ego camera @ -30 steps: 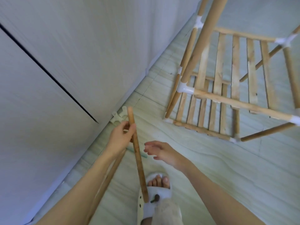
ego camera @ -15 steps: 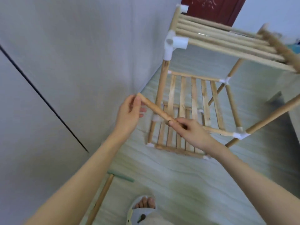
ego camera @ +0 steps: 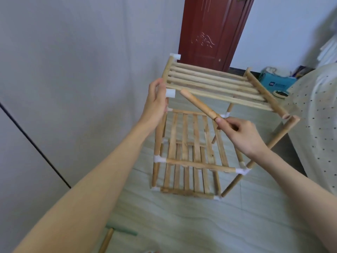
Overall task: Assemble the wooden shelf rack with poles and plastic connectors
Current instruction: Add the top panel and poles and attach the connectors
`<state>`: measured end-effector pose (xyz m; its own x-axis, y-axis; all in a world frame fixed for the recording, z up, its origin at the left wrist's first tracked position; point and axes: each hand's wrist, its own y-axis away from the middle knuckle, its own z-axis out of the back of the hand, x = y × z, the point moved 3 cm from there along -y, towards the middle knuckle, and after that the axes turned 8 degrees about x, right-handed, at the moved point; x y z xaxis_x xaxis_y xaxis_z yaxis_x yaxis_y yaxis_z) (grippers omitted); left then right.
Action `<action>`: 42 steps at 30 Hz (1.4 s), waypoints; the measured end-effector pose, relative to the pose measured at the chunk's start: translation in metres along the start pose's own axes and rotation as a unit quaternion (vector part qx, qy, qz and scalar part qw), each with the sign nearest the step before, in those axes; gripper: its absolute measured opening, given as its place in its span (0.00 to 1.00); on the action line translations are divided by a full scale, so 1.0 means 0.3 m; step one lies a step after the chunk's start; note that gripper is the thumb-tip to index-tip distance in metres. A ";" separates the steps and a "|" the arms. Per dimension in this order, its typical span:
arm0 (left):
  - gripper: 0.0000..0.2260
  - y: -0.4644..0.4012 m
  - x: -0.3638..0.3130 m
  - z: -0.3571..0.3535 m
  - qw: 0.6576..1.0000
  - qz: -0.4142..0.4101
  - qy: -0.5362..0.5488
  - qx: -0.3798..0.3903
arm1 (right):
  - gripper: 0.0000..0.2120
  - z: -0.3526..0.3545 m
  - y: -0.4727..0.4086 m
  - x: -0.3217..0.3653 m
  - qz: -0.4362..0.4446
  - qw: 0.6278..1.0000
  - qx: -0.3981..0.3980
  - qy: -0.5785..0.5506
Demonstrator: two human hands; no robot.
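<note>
The wooden shelf rack (ego camera: pixel 209 83) stands on the floor by the wall, with slatted shelves joined by white plastic connectors. My left hand (ego camera: pixel 156 100) grips the rack's near-left corner beside a white connector (ego camera: pixel 170 93) whose open socket faces right. My right hand (ego camera: pixel 235 133) pinches a short wooden pole (ego camera: pixel 197 104) by its lower end. The pole's free rounded tip points up-left and sits just right of that connector, not touching it. The rack's near-right post (ego camera: pixel 273 143) leans outward, its top free of any connector.
A dark red door (ego camera: pixel 211 31) is behind the rack. To the right lie a dotted white bedcover (ego camera: pixel 313 125) and a blue box (ego camera: pixel 275 83). On the floor at the bottom left lies a wooden handle with a green head (ego camera: pixel 120 231). The wall runs along the left.
The view has risen from the floor to the rack's top. My left hand let go of the pole and took the rack's corner. My right hand now holds the pole alone.
</note>
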<state>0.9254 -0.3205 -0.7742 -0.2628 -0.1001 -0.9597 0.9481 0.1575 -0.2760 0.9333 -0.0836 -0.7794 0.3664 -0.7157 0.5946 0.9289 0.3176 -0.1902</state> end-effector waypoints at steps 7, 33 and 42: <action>0.12 0.039 -0.002 0.015 0.999 -0.016 0.039 -0.014 | 0.25 0.034 0.028 0.040 0.030 0.995 0.014 0.091; 0.16 0.164 -0.035 0.064 0.998 -0.005 0.040 -0.056 | 0.31 0.119 0.106 0.194 0.149 0.945 -0.067 0.284; 0.18 0.154 -0.015 0.076 0.997 0.044 0.055 -0.021 | 0.29 0.096 0.100 0.204 0.176 0.943 -0.065 0.275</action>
<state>0.9744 -0.3353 -0.7813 -0.1988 0.0236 -0.9798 0.9606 0.2029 -0.1900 0.9822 -0.0999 -0.7261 0.5914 -0.8063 -0.0120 0.7307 0.5421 -0.4150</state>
